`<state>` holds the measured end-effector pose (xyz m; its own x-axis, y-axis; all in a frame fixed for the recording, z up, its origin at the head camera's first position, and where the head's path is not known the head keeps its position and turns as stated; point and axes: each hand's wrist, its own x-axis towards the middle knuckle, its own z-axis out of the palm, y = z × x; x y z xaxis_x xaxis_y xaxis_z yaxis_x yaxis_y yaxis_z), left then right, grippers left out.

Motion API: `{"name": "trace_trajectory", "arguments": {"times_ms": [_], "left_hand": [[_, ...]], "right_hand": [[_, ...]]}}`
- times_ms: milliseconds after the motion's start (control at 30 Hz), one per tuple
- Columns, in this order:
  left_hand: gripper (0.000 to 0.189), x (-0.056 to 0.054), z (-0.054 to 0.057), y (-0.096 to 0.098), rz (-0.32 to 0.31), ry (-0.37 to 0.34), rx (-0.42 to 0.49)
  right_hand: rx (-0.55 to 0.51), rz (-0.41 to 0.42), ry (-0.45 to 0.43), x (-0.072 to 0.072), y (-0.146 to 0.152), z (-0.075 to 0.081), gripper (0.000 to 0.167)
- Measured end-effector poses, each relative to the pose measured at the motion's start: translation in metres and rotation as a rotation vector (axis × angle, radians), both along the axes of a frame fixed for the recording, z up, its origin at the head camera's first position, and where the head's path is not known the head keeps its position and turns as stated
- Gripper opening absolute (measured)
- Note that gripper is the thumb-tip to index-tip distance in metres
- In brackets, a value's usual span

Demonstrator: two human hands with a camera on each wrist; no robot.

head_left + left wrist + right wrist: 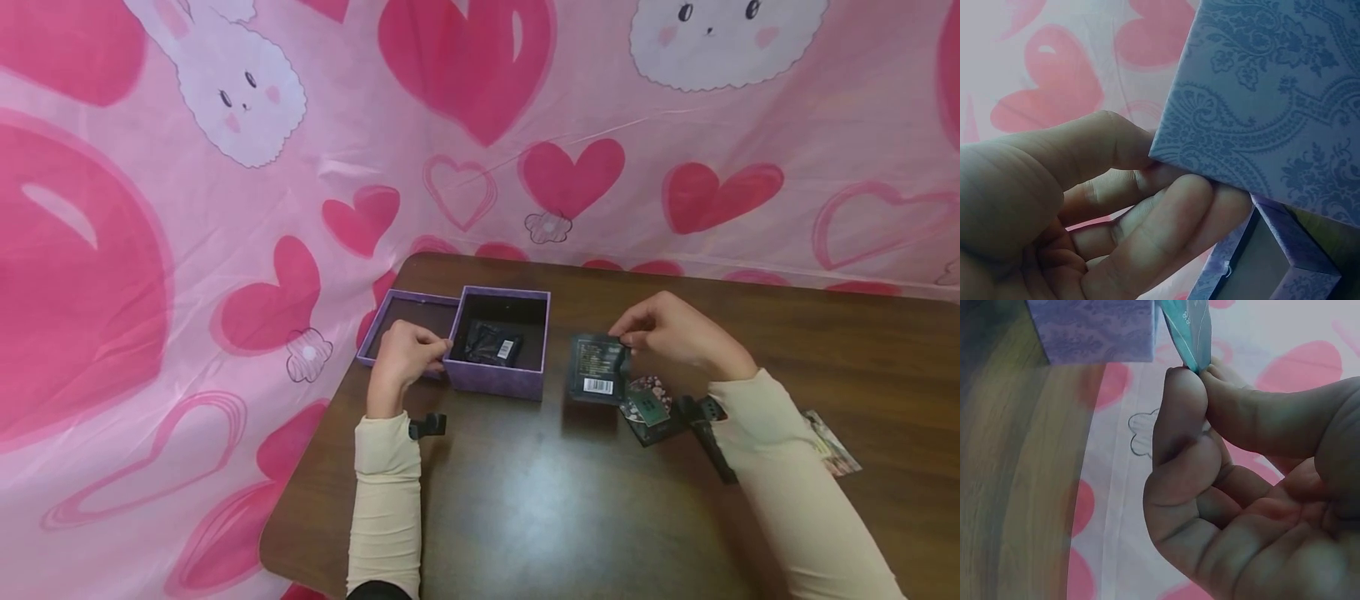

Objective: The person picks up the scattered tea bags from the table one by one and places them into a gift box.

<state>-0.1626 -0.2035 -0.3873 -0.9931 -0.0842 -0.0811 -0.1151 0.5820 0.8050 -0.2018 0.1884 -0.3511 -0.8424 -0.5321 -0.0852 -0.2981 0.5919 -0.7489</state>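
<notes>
My right hand (670, 335) pinches the corner of a flat dark packet (596, 367) between thumb and fingers, its printed side with a barcode label turned up over the table. In the right wrist view the packet (1190, 328) shows as a teal and grey edge rising from the fingertips. My left hand (407, 354) grips the near left corner of an open purple box (497, 382). Paisley and floral patterns cover that box's side (1260, 100) in the left wrist view. Inside the box lies another black packet (491, 343) with a barcode label.
The purple lid (375, 337) lies hollow side up, left of the box. Under and beside my right wrist are a round floral-patterned piece (647, 398) with a green centre, dark flat packets (652, 433) and a colourful card (834, 443). A pink heart-print cloth (480, 192) hangs behind the brown table (510, 500).
</notes>
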Motion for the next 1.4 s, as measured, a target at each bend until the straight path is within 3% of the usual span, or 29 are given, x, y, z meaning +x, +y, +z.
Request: {"name": "trace_trajectory", "arguments": {"times_ms": [667, 967, 1400], "left_hand": [[0.015, -0.001, 0.001, 0.000, -0.004, -0.006, 0.006], [0.016, 0.000, 0.001, 0.001, -0.004, 0.001, -0.007], [0.016, 0.000, -0.001, 0.002, 0.003, 0.006, 0.001]], "right_hand": [[-0.059, -0.009, 0.018, -0.014, -0.033, 0.013, 0.019], [-0.070, -0.014, -0.022, -0.017, -0.054, 0.022, 0.020], [-0.124, -0.017, -0.058, -0.027, -0.082, 0.020, 0.020]]}}
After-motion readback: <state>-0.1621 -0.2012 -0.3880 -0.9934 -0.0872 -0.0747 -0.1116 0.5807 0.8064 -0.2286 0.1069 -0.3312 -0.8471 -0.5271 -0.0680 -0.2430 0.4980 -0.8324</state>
